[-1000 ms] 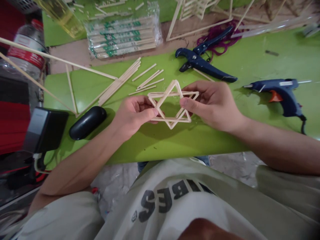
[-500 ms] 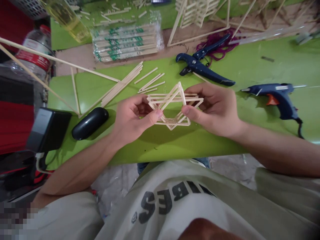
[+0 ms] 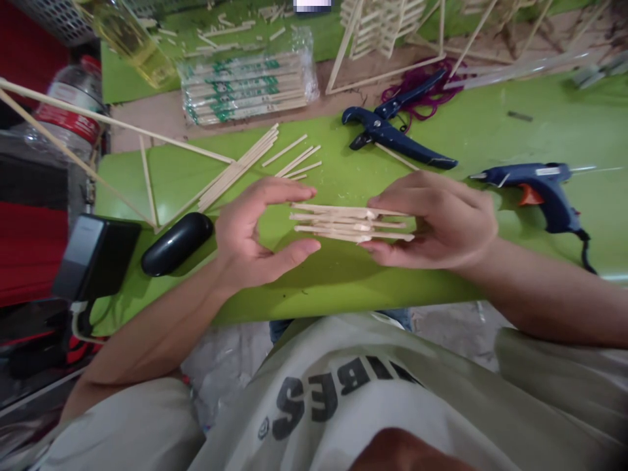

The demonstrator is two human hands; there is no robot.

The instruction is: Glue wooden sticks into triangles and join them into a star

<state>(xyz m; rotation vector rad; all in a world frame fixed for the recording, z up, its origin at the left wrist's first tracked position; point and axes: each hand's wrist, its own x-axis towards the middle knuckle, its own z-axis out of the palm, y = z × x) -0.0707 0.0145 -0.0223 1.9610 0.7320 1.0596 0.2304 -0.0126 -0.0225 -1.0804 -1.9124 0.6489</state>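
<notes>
A small framework of glued wooden sticks (image 3: 338, 224) is held up over the front of the green table, turned so its stacked layers show edge-on. My right hand (image 3: 436, 219) grips its right end between thumb and fingers. At the other end, my left hand (image 3: 265, 229) has its thumb and fingers spread apart around the framework's left tips, apparently without touching them. Whitish blobs, like glue, show at the joints near the right fingertips. Behind the hands lie a few short loose sticks (image 3: 299, 161) and a bundle of longer sticks (image 3: 239, 167).
Blue cutters (image 3: 392, 127) lie beyond my right hand, near purple string (image 3: 426, 91). Farther right rests a blue glue gun (image 3: 537, 186). A black case (image 3: 177, 243) and a dark box (image 3: 93, 255) are at left. Plastic-wrapped chopsticks (image 3: 250, 85) and larger stick frames (image 3: 387, 26) stand behind.
The framework has been tilted from its star-shaped face to an edge-on view. My left hand has let go and opened, while my right hand keeps its grip.
</notes>
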